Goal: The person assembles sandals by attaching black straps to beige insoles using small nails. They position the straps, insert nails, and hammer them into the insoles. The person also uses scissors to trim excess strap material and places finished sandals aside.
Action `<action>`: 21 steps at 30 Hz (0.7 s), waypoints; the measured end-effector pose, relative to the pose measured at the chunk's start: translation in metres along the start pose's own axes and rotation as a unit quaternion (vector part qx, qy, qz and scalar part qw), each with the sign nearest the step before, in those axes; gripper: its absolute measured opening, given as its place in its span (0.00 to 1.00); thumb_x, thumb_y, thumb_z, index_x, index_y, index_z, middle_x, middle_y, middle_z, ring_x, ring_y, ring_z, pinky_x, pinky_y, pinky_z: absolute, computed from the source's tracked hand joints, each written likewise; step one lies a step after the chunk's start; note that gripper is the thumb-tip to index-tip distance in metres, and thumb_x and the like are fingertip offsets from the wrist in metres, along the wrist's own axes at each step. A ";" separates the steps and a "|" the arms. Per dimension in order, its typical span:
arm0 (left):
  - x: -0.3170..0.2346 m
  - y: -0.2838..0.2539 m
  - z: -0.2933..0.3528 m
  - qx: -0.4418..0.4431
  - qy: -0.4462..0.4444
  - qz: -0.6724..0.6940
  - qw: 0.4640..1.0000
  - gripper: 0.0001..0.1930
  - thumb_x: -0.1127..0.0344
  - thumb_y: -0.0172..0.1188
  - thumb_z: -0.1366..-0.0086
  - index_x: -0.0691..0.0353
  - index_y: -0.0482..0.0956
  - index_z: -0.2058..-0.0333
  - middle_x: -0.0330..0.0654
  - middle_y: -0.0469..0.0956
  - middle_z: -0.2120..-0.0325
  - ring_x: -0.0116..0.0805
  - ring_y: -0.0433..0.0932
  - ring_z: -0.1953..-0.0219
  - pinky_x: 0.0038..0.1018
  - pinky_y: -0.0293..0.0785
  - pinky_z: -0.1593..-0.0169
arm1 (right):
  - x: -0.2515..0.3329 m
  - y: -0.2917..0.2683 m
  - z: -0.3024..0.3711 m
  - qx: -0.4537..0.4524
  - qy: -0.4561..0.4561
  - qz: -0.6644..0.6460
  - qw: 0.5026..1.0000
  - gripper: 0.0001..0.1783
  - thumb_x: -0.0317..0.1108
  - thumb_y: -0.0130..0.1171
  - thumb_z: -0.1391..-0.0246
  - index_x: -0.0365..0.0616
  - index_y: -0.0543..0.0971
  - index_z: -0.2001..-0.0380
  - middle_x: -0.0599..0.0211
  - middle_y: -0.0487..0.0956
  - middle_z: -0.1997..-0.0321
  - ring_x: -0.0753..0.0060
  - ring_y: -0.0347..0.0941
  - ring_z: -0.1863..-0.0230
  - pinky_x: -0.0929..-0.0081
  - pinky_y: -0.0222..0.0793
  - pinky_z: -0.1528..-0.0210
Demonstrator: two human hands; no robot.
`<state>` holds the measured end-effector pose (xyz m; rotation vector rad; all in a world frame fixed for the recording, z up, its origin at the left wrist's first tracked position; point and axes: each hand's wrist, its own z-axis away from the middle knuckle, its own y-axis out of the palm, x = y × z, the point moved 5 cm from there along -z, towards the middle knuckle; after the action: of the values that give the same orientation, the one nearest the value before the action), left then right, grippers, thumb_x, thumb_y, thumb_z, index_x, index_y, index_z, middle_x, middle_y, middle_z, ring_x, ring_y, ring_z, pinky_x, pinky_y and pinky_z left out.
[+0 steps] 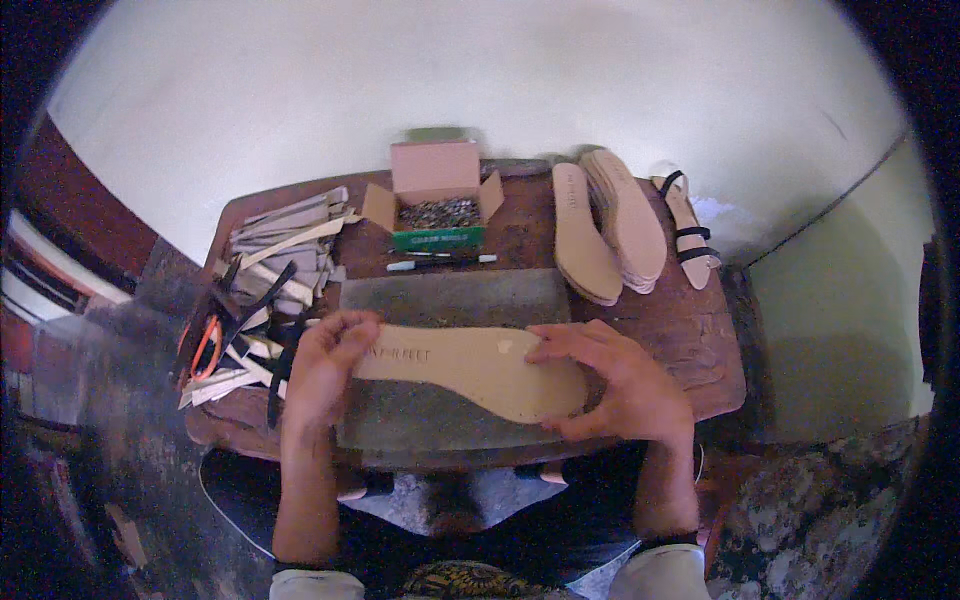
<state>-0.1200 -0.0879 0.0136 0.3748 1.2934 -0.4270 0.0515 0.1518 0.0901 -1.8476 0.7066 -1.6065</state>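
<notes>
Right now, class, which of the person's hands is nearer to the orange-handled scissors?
Left. The left hand grips the insole end just right of the scissors; the right hand holds the insole's far end, much farther away.

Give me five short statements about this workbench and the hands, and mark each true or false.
1. Both hands, left hand and right hand, hold one tan insole. True.
2. The insole lies over a grey slab. True.
3. The cardboard box is closed. False: its flaps are open, small metal pieces inside.
4. The stack of insoles is left of the box. False: right.
5. The orange-handled scissors lie near the left hand. True.
</notes>
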 end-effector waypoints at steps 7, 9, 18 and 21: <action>0.004 -0.027 0.042 0.087 0.122 -0.333 0.931 0.27 0.59 0.70 0.45 0.68 0.75 0.50 0.46 0.75 0.60 0.37 0.76 0.60 0.30 0.73 0.57 | -0.012 0.047 -0.015 0.121 0.081 0.059 0.988 0.38 0.34 0.72 0.70 0.50 0.73 0.48 0.61 0.70 0.37 0.49 0.64 0.39 0.57 0.58 0.35; -0.003 -0.020 0.041 0.096 0.154 -0.381 0.907 0.31 0.57 0.70 0.47 0.67 0.73 0.48 0.50 0.72 0.59 0.47 0.76 0.58 0.35 0.74 0.57 | -0.016 0.051 -0.016 0.122 0.103 0.080 0.984 0.38 0.34 0.71 0.70 0.51 0.74 0.48 0.61 0.69 0.36 0.48 0.63 0.38 0.57 0.57 0.34; 0.015 -0.021 0.052 0.061 0.231 -0.441 0.865 0.29 0.54 0.66 0.43 0.61 0.73 0.45 0.51 0.72 0.51 0.53 0.76 0.53 0.39 0.74 0.51 | 0.006 0.060 -0.022 0.054 0.106 0.130 0.984 0.28 0.29 0.69 0.65 0.48 0.78 0.53 0.59 0.72 0.41 0.55 0.65 0.39 0.60 0.64 0.41; 0.005 -0.026 0.063 0.025 0.249 -0.454 0.855 0.26 0.57 0.65 0.43 0.60 0.74 0.47 0.50 0.74 0.53 0.52 0.77 0.56 0.38 0.75 0.53 | 0.022 0.066 -0.049 0.039 0.074 0.128 0.988 0.23 0.30 0.68 0.61 0.47 0.79 0.56 0.58 0.76 0.48 0.55 0.70 0.45 0.61 0.67 0.45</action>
<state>-0.0794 -0.1424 0.0227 -0.1370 1.9419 -1.2219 0.0051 0.0862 0.0626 -1.5249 0.8930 -1.5884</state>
